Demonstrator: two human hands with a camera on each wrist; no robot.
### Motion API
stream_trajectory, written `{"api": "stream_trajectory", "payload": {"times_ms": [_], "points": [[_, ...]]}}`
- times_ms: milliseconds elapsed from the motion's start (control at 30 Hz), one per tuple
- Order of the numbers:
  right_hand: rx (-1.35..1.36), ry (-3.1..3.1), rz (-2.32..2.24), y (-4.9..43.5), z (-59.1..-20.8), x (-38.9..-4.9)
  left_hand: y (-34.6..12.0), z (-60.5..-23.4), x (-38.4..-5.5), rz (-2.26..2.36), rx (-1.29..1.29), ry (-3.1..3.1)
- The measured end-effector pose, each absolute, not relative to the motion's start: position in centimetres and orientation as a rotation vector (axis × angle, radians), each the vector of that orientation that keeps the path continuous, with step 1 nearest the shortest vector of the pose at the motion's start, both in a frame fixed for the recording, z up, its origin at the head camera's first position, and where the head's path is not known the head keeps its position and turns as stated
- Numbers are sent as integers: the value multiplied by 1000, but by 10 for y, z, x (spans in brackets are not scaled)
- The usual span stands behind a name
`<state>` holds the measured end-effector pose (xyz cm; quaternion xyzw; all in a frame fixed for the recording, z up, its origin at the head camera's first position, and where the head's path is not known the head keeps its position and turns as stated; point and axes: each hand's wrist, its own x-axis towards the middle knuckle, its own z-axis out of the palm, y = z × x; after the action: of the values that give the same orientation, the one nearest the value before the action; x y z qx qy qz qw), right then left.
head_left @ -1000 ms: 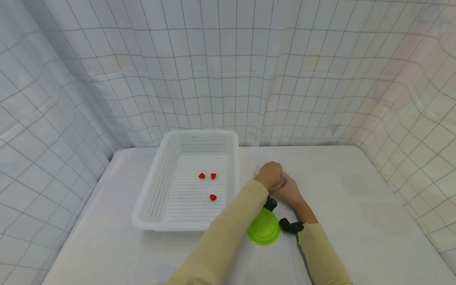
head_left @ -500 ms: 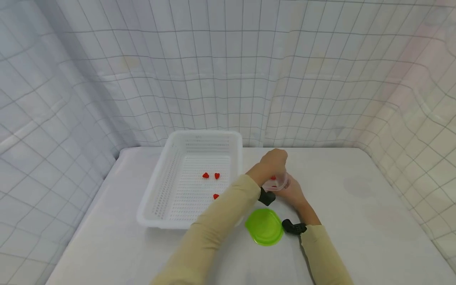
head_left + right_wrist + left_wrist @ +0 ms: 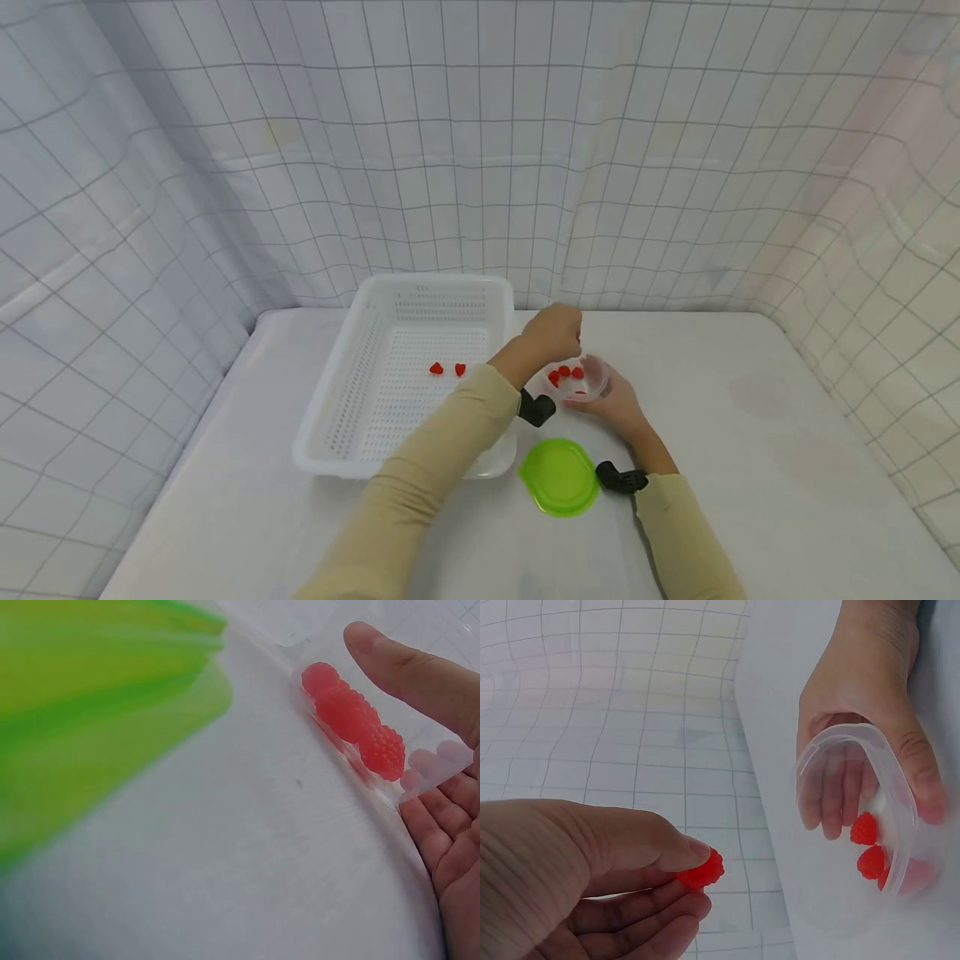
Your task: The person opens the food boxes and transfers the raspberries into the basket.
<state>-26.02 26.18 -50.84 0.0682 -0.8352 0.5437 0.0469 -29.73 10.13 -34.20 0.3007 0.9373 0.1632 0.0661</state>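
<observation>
My left hand (image 3: 553, 331) pinches a red raspberry (image 3: 709, 870) between thumb and fingers, raised just left of and above a clear plastic tub (image 3: 910, 847). The tub is tilted, its mouth facing the left hand. My right hand (image 3: 618, 408) grips it from the right, thumb along one side and fingers round the other. Several raspberries (image 3: 382, 750) lie together inside the tub, in the right wrist view against its lower wall.
A white perforated basket (image 3: 330, 400) stands left of the hands, with raspberries (image 3: 437, 368) on its floor; my left sleeve crosses over its front right corner. A green lid (image 3: 561, 477) lies on the white table, nearer me than the tub.
My left hand has come up out of the tub and moved left with a raspberry. The right hand holds the tub in nearly the same place. The sleeve now hides one basket raspberry.
</observation>
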Motion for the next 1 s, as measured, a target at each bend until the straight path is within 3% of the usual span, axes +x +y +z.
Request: {"api": "stream_trajectory", "payload": {"times_ms": [1000], "points": [[129,-2599,1655,259,-509,-260,31,-335,-303,618,797,2869]]}}
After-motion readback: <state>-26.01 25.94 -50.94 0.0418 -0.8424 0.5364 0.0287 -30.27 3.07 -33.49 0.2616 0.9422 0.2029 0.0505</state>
